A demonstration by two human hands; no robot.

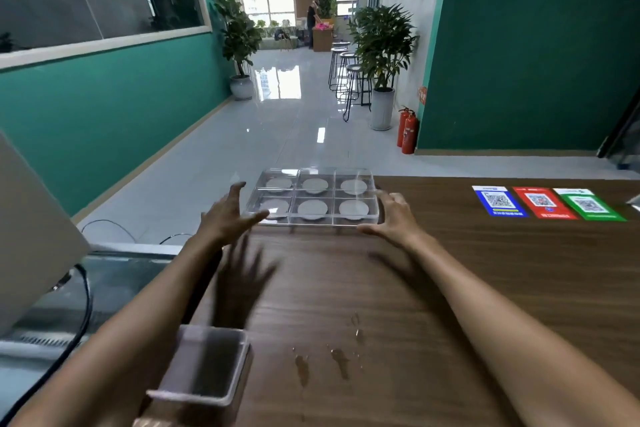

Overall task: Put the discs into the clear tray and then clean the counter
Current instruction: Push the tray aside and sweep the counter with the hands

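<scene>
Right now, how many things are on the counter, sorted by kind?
Discs: 6, one in each compartment
Clear tray: 1
Clear tub: 1
QR code cards: 3 (blue, red, green)
Total: 11

Bare counter (398,288) lies between tray (313,199) and small bin (207,364); puddles (329,357) beside it.

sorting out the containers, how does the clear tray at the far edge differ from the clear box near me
The clear tray is flat, split into six compartments, each holding a disc; the clear box is deeper, undivided and looks empty. The tray sits between both hands; the box lies beside the left forearm. Both are transparent plastic.
</scene>
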